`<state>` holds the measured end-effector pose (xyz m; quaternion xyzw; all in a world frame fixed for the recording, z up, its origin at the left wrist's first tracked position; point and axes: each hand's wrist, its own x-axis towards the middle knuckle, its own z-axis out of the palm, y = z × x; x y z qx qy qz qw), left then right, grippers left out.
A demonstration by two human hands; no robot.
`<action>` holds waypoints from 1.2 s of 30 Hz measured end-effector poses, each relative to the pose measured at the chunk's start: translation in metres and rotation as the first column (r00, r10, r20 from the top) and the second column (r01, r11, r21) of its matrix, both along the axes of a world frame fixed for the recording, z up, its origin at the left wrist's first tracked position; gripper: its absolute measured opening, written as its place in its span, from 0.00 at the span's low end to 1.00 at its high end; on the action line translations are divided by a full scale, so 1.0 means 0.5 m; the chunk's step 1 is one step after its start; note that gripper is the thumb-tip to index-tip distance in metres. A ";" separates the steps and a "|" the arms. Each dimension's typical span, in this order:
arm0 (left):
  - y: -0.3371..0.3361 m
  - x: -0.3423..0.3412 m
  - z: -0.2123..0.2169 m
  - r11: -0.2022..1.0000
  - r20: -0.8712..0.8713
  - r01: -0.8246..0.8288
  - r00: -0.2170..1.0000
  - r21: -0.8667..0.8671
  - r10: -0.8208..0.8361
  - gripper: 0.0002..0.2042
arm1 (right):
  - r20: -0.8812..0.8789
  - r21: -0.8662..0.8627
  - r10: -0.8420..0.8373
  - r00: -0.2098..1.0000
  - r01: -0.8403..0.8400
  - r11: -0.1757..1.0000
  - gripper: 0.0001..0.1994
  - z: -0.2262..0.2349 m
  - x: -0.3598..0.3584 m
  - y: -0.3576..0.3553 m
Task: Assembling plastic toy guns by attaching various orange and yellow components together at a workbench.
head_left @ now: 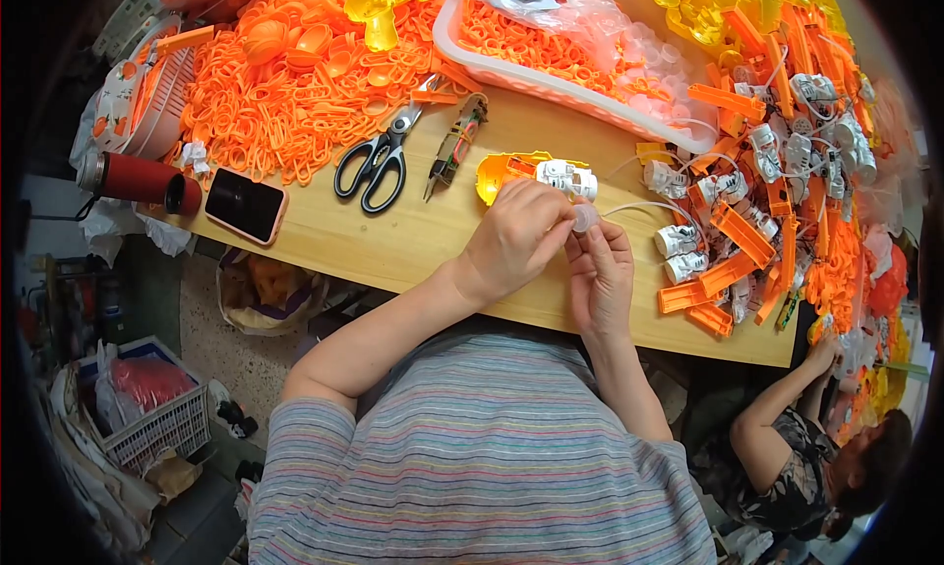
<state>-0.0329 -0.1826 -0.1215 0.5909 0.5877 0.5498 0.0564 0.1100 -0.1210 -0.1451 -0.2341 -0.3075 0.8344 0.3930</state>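
Far left on the wooden surface, a red flask lies on its side, and just beside it a dark phone in a pink case. Behind them spreads a big heap of orange rings, with a yellow toy gun on top. Moving in: black-handled scissors, closed, and pliers just to their right.

Now the centre. A yellow shell lies open with a white motor block in it. Right in front of that, the left hand is curled, fingertips pinched on a small clear cap. The right hand meets it from below, thumb and forefinger closed on the same cap (both hands touching, held just above the surface). A thin white wire trails off to the right from there.

Behind, a white tray holds more orange rings. Further right, orange brackets and white motor units lie mixed in a pile. At the lower right edge, another person's hand reaches toward the surface.
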 end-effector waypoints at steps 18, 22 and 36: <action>-0.004 0.010 -0.013 0.999 0.028 -0.022 0.999 0.039 0.021 0.07 | 0.005 0.033 -0.036 0.999 0.036 0.999 0.06 -0.001 -0.007 -0.010; -0.004 0.013 -0.018 0.999 0.022 -0.042 0.999 0.027 0.042 0.07 | 0.025 0.021 -0.048 0.999 0.047 0.999 0.05 0.015 -0.014 -0.016; -0.015 -0.047 0.031 0.949 0.366 0.303 0.895 -0.083 -0.253 0.16 | 0.262 0.798 -0.161 0.951 -0.120 0.591 0.08 0.040 0.024 0.042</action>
